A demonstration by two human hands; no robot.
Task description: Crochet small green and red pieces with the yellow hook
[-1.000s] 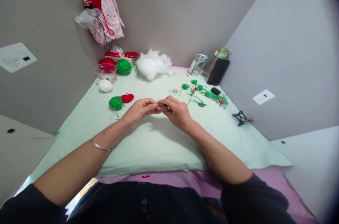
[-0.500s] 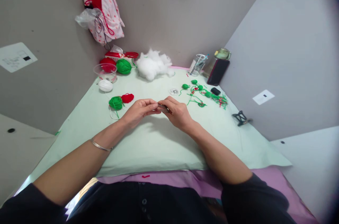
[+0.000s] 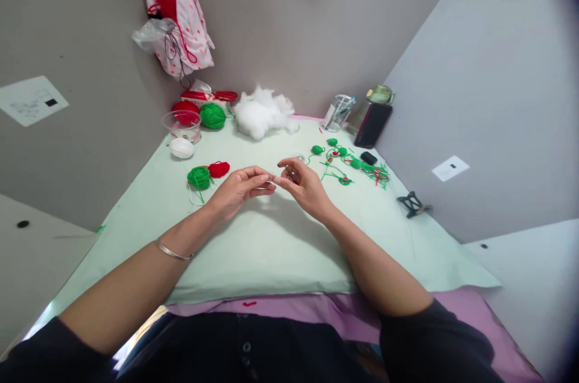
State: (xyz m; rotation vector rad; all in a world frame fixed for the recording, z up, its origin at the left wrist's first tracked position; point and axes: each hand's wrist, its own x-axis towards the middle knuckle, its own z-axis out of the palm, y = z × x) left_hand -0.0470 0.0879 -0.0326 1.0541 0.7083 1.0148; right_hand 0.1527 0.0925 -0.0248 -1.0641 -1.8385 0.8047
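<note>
Over the middle of the pale green cloth, my left hand (image 3: 246,186) pinches something tiny between thumb and fingertips; it is too small to name. My right hand (image 3: 305,186) meets it from the right, thumb and forefinger close to the left fingertips. A small dark, metallic-looking tool (image 3: 293,175) sits partly hidden in the curled right fingers. Left of my hands lie a small green yarn ball (image 3: 198,177) and a red yarn bundle (image 3: 219,169). To the right are small green crocheted pieces (image 3: 318,149) with loose yarn ends.
White stuffing (image 3: 262,114) lies at the back, beside a large green yarn ball (image 3: 212,116) and a clear tub (image 3: 181,129). A clear cup with pens (image 3: 337,114), a phone (image 3: 373,125) and a black stand (image 3: 412,204) are on the right. A spotted bag (image 3: 187,33) hangs at left.
My right fingers have shifted and lifted slightly, and the dark tool has moved from near the fingertips back into the palm. The left hand keeps its pinch almost unmoved.
</note>
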